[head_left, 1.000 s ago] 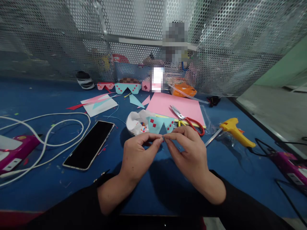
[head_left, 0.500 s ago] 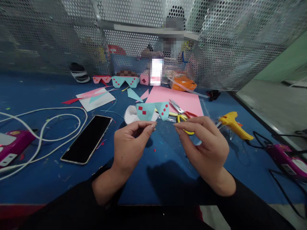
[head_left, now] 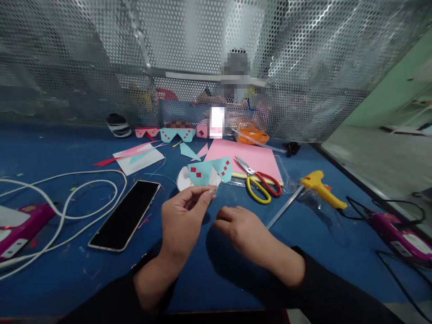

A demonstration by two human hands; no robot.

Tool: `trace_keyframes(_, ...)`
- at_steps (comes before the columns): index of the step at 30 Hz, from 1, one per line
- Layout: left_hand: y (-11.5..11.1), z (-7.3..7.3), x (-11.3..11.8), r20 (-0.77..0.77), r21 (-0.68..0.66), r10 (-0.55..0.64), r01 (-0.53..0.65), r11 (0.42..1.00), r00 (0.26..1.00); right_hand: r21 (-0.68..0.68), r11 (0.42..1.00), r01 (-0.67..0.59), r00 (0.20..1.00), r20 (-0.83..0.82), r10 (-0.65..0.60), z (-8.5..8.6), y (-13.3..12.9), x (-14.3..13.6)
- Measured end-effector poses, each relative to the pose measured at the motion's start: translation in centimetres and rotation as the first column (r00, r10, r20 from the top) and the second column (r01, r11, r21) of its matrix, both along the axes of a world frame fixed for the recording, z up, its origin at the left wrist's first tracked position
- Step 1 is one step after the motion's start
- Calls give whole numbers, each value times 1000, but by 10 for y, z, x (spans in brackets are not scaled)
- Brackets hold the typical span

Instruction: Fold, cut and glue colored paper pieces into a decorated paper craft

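My left hand (head_left: 185, 216) is closed in a pinch, thumb against forefinger; whatever is at its fingertips is too small to name. Lower and to its right, my right hand (head_left: 241, 228) has its fingers curled together above the blue table, and what they hold, if anything, is hidden. Just beyond my left fingertips are light blue paper glasses (head_left: 202, 173) with red squares, in front of a round white piece (head_left: 183, 179). Scissors (head_left: 258, 182) with one red and one yellow handle lie beyond my right hand, partly over a pink sheet (head_left: 221, 150).
A yellow glue gun (head_left: 322, 188) with a clear stick rests at the right, near a purple power strip (head_left: 401, 236). A black-screened phone (head_left: 126, 216) and looping white cable (head_left: 62, 216) lie left. More paper glasses (head_left: 177, 134) stand by the perforated metal screen (head_left: 189, 58).
My right hand has moved left and down, close to my left hand, uncovering the scissors' handles. My left hand keeps its pinch. The view has tilted up slightly.
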State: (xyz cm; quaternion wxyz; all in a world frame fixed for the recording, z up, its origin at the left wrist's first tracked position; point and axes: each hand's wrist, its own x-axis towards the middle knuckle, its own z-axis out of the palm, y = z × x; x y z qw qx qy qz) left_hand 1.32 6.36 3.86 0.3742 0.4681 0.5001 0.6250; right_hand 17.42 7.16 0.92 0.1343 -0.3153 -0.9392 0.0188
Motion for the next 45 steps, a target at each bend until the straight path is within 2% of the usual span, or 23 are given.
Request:
trace_keyframes(5,0,1,0,-22,-1,9,-9,1000,1000,50,997,-56,996,71,53,-1,-3,-1)
trace_keyframes(10,0,1,1,-29,7,2,-2,1000,1000,51,998,-33,997,73,29,-3,-3,-2)
trace_keyframes(24,-1,4,2,-39,0,-1,1,1000,999,-112,991,66,993,-86,-76,-8,5,-2)
trace_keyframes(29,-1,4,2,-36,-5,-3,3,1000,999,-213,974,75,964,-235,-126,-3,2,-2)
trace_keyframes(33,-2,6,2,-56,-47,-27,25,999,998,-289,953,96,870,-441,-221,13,-4,2)
trace_keyframes(36,-2,7,2,-115,-90,-74,64,994,991,-390,910,140,695,-616,-370,23,-7,5)
trace_keyframes(39,-3,5,4,-191,-103,-129,111,988,973,-477,864,161,551,-683,-480,26,-7,5)
trace_keyframes(45,-4,1,8,-295,-67,-217,206,976,931,-480,851,215,479,-707,-520,22,-8,4)
